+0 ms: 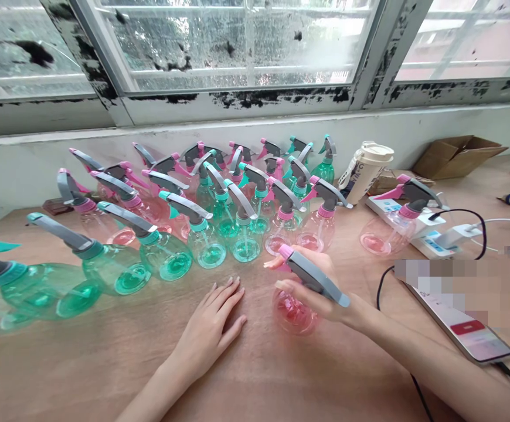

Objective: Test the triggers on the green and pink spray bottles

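Observation:
A pink spray bottle (pixel 296 310) with a grey and pink trigger head is in the grip of my right hand (pixel 316 287), whose fingers wrap round its neck. The bottle is upright at the table's middle. To its left, my left hand (pixel 215 319) lies flat on the wood, fingers stretched out and holding nothing. Just beyond that hand stand a green spray bottle (pixel 208 246) and a second green spray bottle (pixel 245 240). Behind my right hand is another pink spray bottle (pixel 319 228).
Several more green and pink spray bottles crowd toward the wall and left side. At right are a lone pink spray bottle (pixel 384 231), a power strip (pixel 433 243), a phone (pixel 461 322) with a black cable, a paper cup (pixel 367 170) and a brown paper bag (pixel 457 155).

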A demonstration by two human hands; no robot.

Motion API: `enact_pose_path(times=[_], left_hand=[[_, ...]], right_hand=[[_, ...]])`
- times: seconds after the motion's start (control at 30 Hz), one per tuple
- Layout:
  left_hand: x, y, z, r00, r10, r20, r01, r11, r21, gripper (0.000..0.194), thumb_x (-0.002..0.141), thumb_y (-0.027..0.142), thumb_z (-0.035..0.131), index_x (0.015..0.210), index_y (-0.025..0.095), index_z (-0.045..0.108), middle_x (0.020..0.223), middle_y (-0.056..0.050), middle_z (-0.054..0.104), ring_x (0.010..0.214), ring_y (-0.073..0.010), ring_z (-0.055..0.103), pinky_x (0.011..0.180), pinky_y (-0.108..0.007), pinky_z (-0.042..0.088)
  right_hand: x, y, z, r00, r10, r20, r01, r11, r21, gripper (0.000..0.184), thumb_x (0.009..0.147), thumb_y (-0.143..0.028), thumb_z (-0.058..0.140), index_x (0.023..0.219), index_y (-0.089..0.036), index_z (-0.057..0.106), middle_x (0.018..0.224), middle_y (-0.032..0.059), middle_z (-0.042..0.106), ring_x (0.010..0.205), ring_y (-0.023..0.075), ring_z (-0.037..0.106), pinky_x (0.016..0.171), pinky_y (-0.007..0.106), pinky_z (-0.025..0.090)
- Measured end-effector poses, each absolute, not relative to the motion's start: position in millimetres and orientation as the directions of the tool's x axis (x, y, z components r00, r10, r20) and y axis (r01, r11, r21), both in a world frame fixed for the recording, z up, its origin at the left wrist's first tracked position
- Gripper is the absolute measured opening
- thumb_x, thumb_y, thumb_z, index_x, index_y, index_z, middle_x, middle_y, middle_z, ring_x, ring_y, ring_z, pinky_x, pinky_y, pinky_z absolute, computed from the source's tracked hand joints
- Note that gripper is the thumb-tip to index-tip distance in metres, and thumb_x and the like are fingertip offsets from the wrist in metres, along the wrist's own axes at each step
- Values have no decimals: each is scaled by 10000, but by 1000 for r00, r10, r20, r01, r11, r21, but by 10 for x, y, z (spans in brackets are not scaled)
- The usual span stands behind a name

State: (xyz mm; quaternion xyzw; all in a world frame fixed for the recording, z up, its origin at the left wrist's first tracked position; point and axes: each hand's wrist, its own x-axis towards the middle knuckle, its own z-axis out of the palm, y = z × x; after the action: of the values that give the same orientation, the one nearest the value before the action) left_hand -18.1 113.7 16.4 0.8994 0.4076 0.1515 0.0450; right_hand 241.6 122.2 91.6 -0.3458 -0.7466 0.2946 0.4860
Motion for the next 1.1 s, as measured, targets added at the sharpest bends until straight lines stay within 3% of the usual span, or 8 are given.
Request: enact_pose_path(times=[0.2, 0.33, 0.4, 0.5, 0.6, 0.73, 0.9, 1.1], left_hand=[[-173, 1131, 183, 620, 742, 256, 718, -668, 198, 450, 965, 375, 487, 1389, 226, 471, 1448, -94, 505, 1350, -256, 453, 1126, -486, 369], [-181, 1148, 166, 625, 731, 274, 714, -677, 180, 443, 962, 390, 494, 1369, 216, 491, 1444, -96, 508, 1328, -262, 481, 1113, -494, 387], [-186, 1155, 152, 625, 730, 278, 713, -678, 178, 442, 959, 399, 498, 1358, 211, 504, 1443, -97, 509, 1322, -266, 488, 1110, -499, 391], [-194, 1160, 135, 621, 732, 281, 714, -676, 181, 439, 960, 407, 495, 1351, 210, 516, 1441, -95, 511, 1319, -268, 492, 1108, -496, 396], [-198, 1160, 128, 619, 734, 279, 719, -673, 177, 438, 966, 411, 481, 1354, 211, 517, 1444, -91, 508, 1326, -266, 483, 1109, -494, 394], [-190, 1162, 139, 620, 740, 262, 723, -668, 175, 440, 975, 416, 457, 1360, 209, 512, 1450, -87, 502, 1334, -262, 474, 1113, -495, 388], [-179, 1165, 156, 615, 742, 268, 725, -666, 179, 433, 974, 419, 453, 1344, 207, 527, 1442, -84, 512, 1324, -257, 486, 1118, -483, 387], [-178, 1165, 162, 612, 742, 272, 723, -665, 186, 429, 970, 420, 463, 1336, 207, 533, 1437, -84, 518, 1326, -261, 484, 1118, -488, 385]], right_hand=[[2446, 1194, 819, -301, 795, 527, 282, 602, -747, 381, 822, -353, 711, 1155, -216, 586, 832, 16, 674, 533, 120, 557, 576, 283, 514], [2524, 1082, 702, -302, 806, 510, 352, 591, -726, 633, 765, -370, 771, 1311, -230, 484, 1130, 90, 657, 909, 221, 658, 820, 356, 545], [2578, 1000, 653, -290, 827, 482, 402, 562, -723, 547, 796, -377, 740, 1272, -234, 512, 1110, 84, 655, 976, 236, 644, 848, 363, 538], [2664, 877, 625, -239, 875, 422, 487, 484, -727, 325, 846, -390, 677, 1114, -230, 586, 924, 48, 661, 861, 219, 650, 779, 339, 546], [2784, 798, 654, -128, 917, 379, 571, 380, -728, 258, 866, -436, 633, 1011, -223, 612, 834, 38, 661, 785, 219, 648, 738, 331, 543], [3104, 832, 679, 107, 944, 311, 719, 143, -680, 345, 853, -534, 602, 941, -203, 644, 849, 58, 689, 766, 238, 653, 703, 332, 522], [3654, 1081, 625, 262, 926, 272, 755, -20, -656, 497, 761, -669, 609, 845, -180, 634, 827, 78, 696, 799, 283, 649, 712, 362, 491], [3949, 1476, 565, 257, 899, 355, 759, 40, -650, 477, 780, -658, 578, 899, -197, 612, 876, 62, 674, 857, 273, 621, 794, 387, 465]])
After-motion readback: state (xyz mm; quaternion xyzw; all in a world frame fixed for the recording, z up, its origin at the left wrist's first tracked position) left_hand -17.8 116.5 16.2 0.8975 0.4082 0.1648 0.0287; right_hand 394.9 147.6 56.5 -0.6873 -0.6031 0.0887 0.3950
